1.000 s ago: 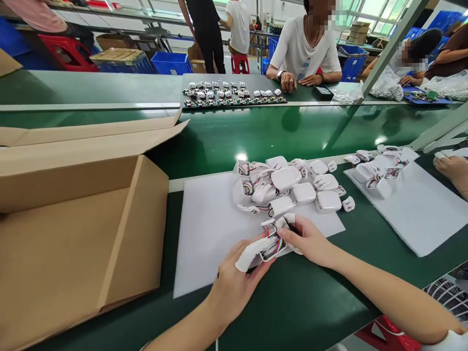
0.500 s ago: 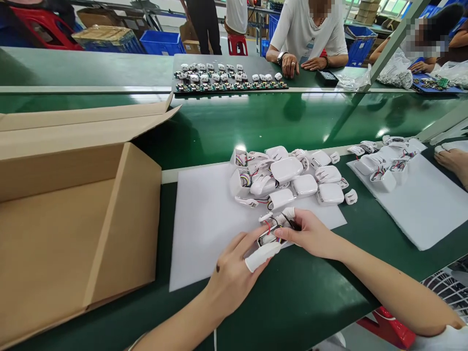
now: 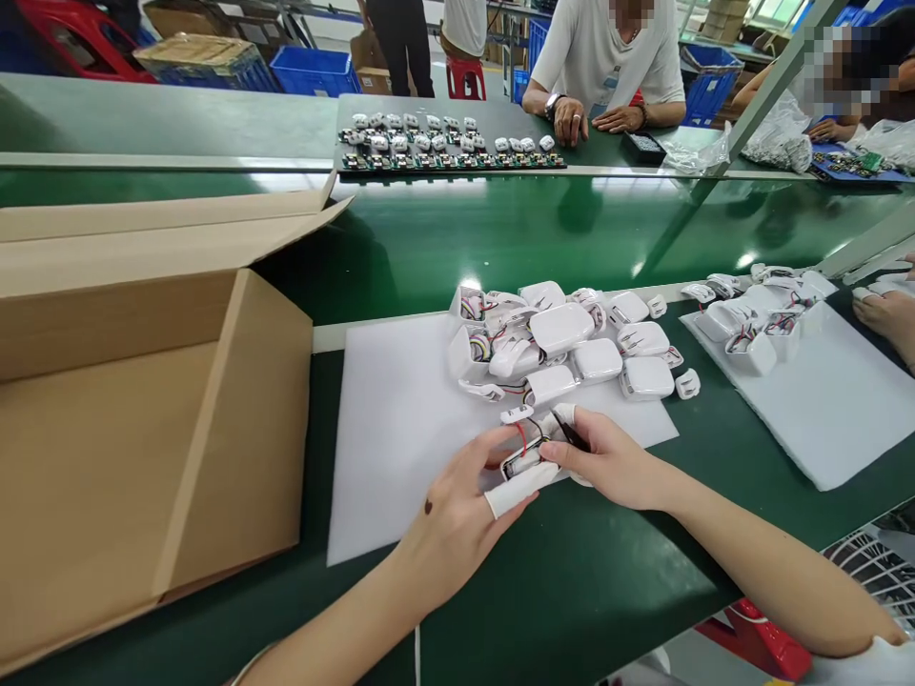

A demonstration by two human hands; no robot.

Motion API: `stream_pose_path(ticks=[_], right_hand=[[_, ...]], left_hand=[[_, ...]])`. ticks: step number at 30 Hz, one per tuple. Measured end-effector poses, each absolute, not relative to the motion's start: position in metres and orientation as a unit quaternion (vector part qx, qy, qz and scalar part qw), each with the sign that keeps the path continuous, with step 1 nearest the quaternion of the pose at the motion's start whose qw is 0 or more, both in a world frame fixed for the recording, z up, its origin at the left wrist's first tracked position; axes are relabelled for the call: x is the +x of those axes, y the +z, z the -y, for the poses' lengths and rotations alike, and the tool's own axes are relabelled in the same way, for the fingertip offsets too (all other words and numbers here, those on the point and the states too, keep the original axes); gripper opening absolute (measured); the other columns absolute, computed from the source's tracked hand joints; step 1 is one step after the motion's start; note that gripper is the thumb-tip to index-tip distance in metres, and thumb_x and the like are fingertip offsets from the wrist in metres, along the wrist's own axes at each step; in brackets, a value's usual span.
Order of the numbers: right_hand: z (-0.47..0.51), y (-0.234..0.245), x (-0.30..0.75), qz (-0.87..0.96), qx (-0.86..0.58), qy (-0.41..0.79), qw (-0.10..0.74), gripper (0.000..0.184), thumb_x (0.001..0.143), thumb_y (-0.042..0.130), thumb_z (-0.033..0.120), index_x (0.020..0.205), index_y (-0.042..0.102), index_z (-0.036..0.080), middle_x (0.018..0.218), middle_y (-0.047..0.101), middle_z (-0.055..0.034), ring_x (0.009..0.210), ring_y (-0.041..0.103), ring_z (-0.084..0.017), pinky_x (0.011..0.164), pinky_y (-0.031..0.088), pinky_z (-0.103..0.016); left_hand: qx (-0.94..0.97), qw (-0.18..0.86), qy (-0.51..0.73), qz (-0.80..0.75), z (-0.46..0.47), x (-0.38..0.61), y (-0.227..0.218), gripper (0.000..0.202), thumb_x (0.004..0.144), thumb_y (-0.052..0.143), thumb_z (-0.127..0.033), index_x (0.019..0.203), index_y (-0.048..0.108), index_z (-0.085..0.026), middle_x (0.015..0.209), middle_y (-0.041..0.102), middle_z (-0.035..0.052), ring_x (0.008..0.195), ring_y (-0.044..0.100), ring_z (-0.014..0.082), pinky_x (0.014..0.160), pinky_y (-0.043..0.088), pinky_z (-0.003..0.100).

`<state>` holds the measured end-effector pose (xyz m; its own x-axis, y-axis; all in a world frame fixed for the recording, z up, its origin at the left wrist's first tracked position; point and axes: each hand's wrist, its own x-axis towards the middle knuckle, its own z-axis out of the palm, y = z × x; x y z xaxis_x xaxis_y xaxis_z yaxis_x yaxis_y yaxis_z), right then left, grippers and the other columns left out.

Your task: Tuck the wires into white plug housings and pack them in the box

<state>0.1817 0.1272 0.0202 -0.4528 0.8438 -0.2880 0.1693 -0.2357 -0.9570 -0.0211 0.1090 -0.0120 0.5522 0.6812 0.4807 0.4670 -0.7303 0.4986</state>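
My left hand [image 3: 464,505], a white cover on one finger, is closed around a small white plastic housing [image 3: 525,459]. Its open end shows red, black and other coloured wires, and a small white end cap [image 3: 517,415] hangs by wires above it. Closed at the housing's right side, my right hand [image 3: 607,453] grips dark tweezers [image 3: 570,433], whose tips reach toward the wires. White covers sit on its fingers too. Just beyond both hands lies a pile of similar white housings [image 3: 561,329], some with wires showing, on a white sheet [image 3: 386,429].
A large open cardboard box [image 3: 264,429] stands at the left. On the right, another white sheet [image 3: 843,410] bears more housings near another person's hand [image 3: 890,314]. Across the green conveyor [image 3: 500,238], a person sits by a tray of circuit boards [image 3: 450,143].
My left fingers have shifted around the housing, with the index finger drawn back from the opening. The end cap has tipped to show its flat face. My right hand stays nearly in place.
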Motion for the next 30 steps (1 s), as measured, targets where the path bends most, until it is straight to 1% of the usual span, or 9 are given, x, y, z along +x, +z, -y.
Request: stream_pose_path(ticks=[4,8,11,13,16,19,22,26,30], right_hand=[[-0.128,0.024,0.181,0.517,-0.459,0.664,0.285,0.038,0.087,0.052,0.055,0.079,0.046,0.018,0.068,0.042,0.0033,0.059,0.037,-0.009,0.052,0.031,-0.023],[-0.126,0.028,0.183,0.456,-0.464,0.655,0.385,0.040,0.090,0.045,0.056,0.075,0.047,0.019,0.063,0.044,0.0033,0.053,0.040,-0.009,0.048,0.031,-0.022],[-0.121,0.028,0.185,0.481,-0.485,0.560,0.468,0.037,0.091,0.045,0.054,0.079,0.053,0.019,0.070,0.052,-0.0008,0.065,0.050,-0.013,0.057,0.041,-0.025],[-0.116,0.026,0.186,0.505,-0.503,0.484,0.507,0.037,0.090,0.047,0.055,0.083,0.057,0.021,0.076,0.056,-0.0028,0.073,0.053,-0.016,0.066,0.047,-0.029],[-0.111,0.025,0.184,0.525,-0.500,0.418,0.547,0.030,0.090,0.050,0.052,0.088,0.060,0.023,0.072,0.056,-0.0011,0.066,0.053,-0.015,0.061,0.048,-0.027],[-0.108,0.024,0.182,0.557,-0.482,0.370,0.566,0.017,0.091,0.053,0.038,0.089,0.059,0.023,0.066,0.055,0.0018,0.054,0.051,-0.011,0.051,0.045,-0.024],[-0.108,0.020,0.183,0.618,-0.461,0.299,0.562,0.010,0.092,0.052,0.028,0.089,0.059,0.022,0.071,0.059,0.0004,0.058,0.056,-0.012,0.054,0.047,-0.025],[-0.110,0.015,0.185,0.689,-0.436,0.188,0.548,0.012,0.092,0.050,0.025,0.087,0.059,0.020,0.076,0.061,-0.0038,0.068,0.059,-0.016,0.061,0.049,-0.029],[-0.112,0.018,0.184,0.722,-0.388,0.131,0.557,0.011,0.093,0.047,0.024,0.091,0.058,0.020,0.077,0.063,-0.0055,0.070,0.063,-0.019,0.059,0.052,-0.030]], left_hand=[[0.875,0.137,0.327,-0.330,-0.110,-0.020,-0.010,0.019,0.089,0.053,-0.016,0.109,0.055,-0.016,0.122,0.048,0.0126,0.098,0.057,0.0189,0.076,0.055,0.030],[0.884,0.104,0.320,-0.326,-0.110,-0.018,-0.006,0.017,0.089,0.052,-0.015,0.104,0.058,-0.018,0.114,0.056,0.0113,0.089,0.057,0.0187,0.073,0.053,0.032],[0.884,0.076,0.329,-0.323,-0.110,-0.016,-0.004,0.017,0.087,0.054,-0.011,0.102,0.058,-0.017,0.109,0.060,0.0113,0.079,0.055,0.0176,0.065,0.051,0.030],[0.883,0.053,0.338,-0.321,-0.108,-0.015,-0.005,0.018,0.085,0.056,-0.009,0.102,0.057,-0.016,0.107,0.060,0.0121,0.079,0.055,0.0187,0.066,0.051,0.031],[0.885,0.032,0.336,-0.321,-0.106,-0.014,-0.008,0.023,0.083,0.058,-0.007,0.106,0.055,-0.014,0.109,0.060,0.0145,0.084,0.056,0.0212,0.069,0.052,0.034],[0.888,0.037,0.331,-0.318,-0.104,-0.015,-0.009,0.028,0.082,0.060,-0.006,0.108,0.054,-0.012,0.110,0.059,0.0163,0.085,0.057,0.0222,0.069,0.052,0.035],[0.888,0.045,0.332,-0.316,-0.104,-0.015,-0.008,0.029,0.081,0.060,-0.005,0.109,0.053,-0.012,0.110,0.059,0.0163,0.085,0.057,0.0222,0.068,0.052,0.034],[0.888,0.048,0.334,-0.313,-0.105,-0.014,-0.008,0.026,0.083,0.059,-0.006,0.107,0.054,-0.013,0.111,0.059,0.0157,0.084,0.057,0.0211,0.069,0.052,0.033],[0.886,0.047,0.338,-0.315,-0.105,-0.014,-0.007,0.023,0.083,0.057,-0.007,0.105,0.055,-0.015,0.110,0.060,0.0144,0.083,0.058,0.0204,0.069,0.052,0.033]])
